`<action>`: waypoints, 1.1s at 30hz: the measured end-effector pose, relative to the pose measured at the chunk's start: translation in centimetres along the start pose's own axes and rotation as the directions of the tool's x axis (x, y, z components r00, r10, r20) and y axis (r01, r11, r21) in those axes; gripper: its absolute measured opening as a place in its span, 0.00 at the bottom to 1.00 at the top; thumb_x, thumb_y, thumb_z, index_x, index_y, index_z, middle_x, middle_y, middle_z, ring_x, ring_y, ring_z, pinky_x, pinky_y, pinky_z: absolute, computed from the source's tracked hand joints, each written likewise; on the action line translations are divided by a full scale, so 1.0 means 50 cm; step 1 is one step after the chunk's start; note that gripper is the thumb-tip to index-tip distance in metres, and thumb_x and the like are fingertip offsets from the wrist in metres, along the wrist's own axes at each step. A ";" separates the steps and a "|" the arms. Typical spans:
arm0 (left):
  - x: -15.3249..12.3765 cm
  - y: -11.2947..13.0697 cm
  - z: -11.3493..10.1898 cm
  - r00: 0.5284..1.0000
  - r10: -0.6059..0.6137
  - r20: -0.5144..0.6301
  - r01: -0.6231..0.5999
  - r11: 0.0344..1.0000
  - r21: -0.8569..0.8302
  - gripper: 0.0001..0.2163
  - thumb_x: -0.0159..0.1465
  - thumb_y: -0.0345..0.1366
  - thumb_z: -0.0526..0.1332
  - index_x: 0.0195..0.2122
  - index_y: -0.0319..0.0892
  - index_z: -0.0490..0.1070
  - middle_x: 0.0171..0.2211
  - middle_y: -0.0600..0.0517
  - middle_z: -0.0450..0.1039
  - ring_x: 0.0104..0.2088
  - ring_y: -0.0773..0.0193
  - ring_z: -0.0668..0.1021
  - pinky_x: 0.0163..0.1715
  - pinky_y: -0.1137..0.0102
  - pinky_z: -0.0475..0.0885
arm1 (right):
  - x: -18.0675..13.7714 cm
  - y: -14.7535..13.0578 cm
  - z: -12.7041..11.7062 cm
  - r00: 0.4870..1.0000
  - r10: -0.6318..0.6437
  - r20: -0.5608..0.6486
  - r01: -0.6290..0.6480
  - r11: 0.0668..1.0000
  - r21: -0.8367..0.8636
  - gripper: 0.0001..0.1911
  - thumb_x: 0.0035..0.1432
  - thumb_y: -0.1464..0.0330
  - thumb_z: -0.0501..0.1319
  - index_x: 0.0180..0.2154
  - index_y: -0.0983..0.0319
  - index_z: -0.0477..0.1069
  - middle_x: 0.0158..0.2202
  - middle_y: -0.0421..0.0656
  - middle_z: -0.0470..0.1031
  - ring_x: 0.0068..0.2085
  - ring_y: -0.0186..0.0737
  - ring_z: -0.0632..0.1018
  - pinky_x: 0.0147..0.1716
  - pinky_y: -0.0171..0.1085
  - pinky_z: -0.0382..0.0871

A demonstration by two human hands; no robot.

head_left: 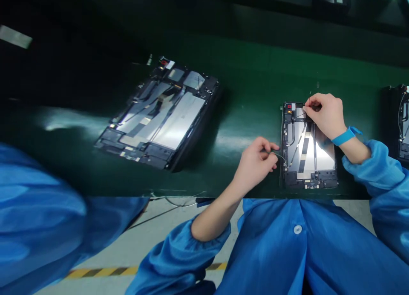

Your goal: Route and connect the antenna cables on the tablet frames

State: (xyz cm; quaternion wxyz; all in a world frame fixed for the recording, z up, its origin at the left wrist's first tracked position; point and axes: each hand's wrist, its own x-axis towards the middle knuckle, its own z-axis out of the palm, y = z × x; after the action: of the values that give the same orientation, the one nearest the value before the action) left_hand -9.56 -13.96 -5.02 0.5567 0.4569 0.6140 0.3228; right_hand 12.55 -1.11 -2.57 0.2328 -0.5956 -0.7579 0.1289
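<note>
An opened tablet (323,146) lies on the green bench in front of me, its silver plates, flat ribbon cables and dark frame exposed. At its left edge, my left hand (254,163) has thumb and fingers closed on a thin wire (280,156) that runs onto the tablet's side. Over the top right part of the tablet, my right hand (329,116) pinches a fine dark wire (309,99) between thumb and forefinger. A blue wristband (343,137) circles my right wrist. The fingers of the right hand cover the tablet's upper right corner.
A stack of opened tablets (180,122) stands on the green bench (246,94) to the left. Another opened device (404,128) is cut off at the right edge. A co-worker's blue sleeve (35,209) is at the lower left. Cables (172,203) hang below the bench's front edge.
</note>
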 end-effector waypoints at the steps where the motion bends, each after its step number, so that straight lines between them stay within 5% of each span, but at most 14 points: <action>1: 0.006 0.000 -0.007 0.999 -0.006 -0.052 0.005 1.000 -0.015 0.14 0.55 0.32 0.61 0.41 0.47 0.60 0.45 0.52 0.76 0.21 0.70 0.75 0.23 0.69 0.71 | -0.015 0.000 -0.002 0.999 -0.030 -0.018 0.030 1.000 0.002 0.06 0.56 0.75 0.67 0.32 0.57 0.79 0.32 0.40 0.83 0.39 0.47 0.82 0.44 0.45 0.74; 5: 0.057 0.037 -0.025 0.911 0.255 -0.324 -0.181 0.954 0.240 0.27 0.56 0.32 0.66 0.56 0.44 0.63 0.50 0.49 0.73 0.24 0.74 0.71 0.30 0.69 0.71 | -0.078 -0.009 -0.019 0.991 -0.131 -0.040 0.135 0.983 0.122 0.08 0.55 0.77 0.65 0.31 0.58 0.77 0.30 0.38 0.81 0.34 0.40 0.81 0.40 0.41 0.75; 8: 0.109 0.074 -0.022 0.932 0.341 -0.121 -0.281 0.894 0.349 0.14 0.59 0.30 0.64 0.46 0.41 0.72 0.38 0.54 0.74 0.26 0.71 0.70 0.32 0.69 0.69 | -0.120 -0.018 -0.032 0.989 -0.148 -0.029 0.150 0.953 0.263 0.06 0.57 0.75 0.65 0.32 0.58 0.77 0.29 0.37 0.81 0.31 0.37 0.81 0.36 0.37 0.76; 12: 0.163 0.105 -0.015 0.952 0.261 0.160 -0.295 0.920 0.259 0.05 0.59 0.26 0.62 0.35 0.40 0.73 0.26 0.58 0.70 0.26 0.69 0.71 0.30 0.71 0.65 | -0.160 -0.025 -0.039 0.995 -0.094 -0.034 0.100 0.926 0.365 0.02 0.62 0.69 0.67 0.36 0.58 0.80 0.30 0.37 0.83 0.29 0.36 0.82 0.33 0.36 0.79; 19: 0.192 0.115 -0.041 0.924 0.129 0.360 -0.161 0.985 0.063 0.07 0.57 0.25 0.68 0.34 0.40 0.71 0.23 0.59 0.68 0.24 0.71 0.71 0.28 0.74 0.66 | -0.186 -0.014 -0.028 0.991 -0.083 -0.101 0.117 0.904 0.412 0.12 0.70 0.70 0.60 0.50 0.57 0.81 0.46 0.43 0.88 0.43 0.41 0.88 0.46 0.42 0.84; 24: 0.192 0.113 -0.042 0.936 0.064 0.347 -0.084 0.995 0.044 0.09 0.55 0.26 0.70 0.33 0.41 0.71 0.23 0.58 0.69 0.23 0.71 0.72 0.26 0.74 0.68 | -0.184 -0.011 -0.031 0.976 -0.163 -0.141 0.201 0.923 0.327 0.13 0.70 0.72 0.58 0.49 0.57 0.81 0.47 0.45 0.86 0.48 0.44 0.86 0.49 0.46 0.83; 33: 0.164 0.106 -0.009 0.991 0.032 0.132 -0.030 0.999 -0.017 0.08 0.53 0.27 0.67 0.30 0.43 0.70 0.26 0.56 0.71 0.22 0.70 0.72 0.26 0.71 0.71 | -0.190 -0.015 -0.050 0.996 -0.082 -0.035 0.089 0.948 0.305 0.07 0.68 0.70 0.63 0.42 0.55 0.81 0.40 0.42 0.87 0.37 0.42 0.85 0.40 0.44 0.82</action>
State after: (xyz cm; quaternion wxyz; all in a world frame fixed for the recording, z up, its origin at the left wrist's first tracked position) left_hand -8.62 -4.39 -3.34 0.5947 0.4828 0.5659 0.3051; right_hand 14.93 -10.65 -1.95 0.3357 -0.5204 -0.7513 0.2281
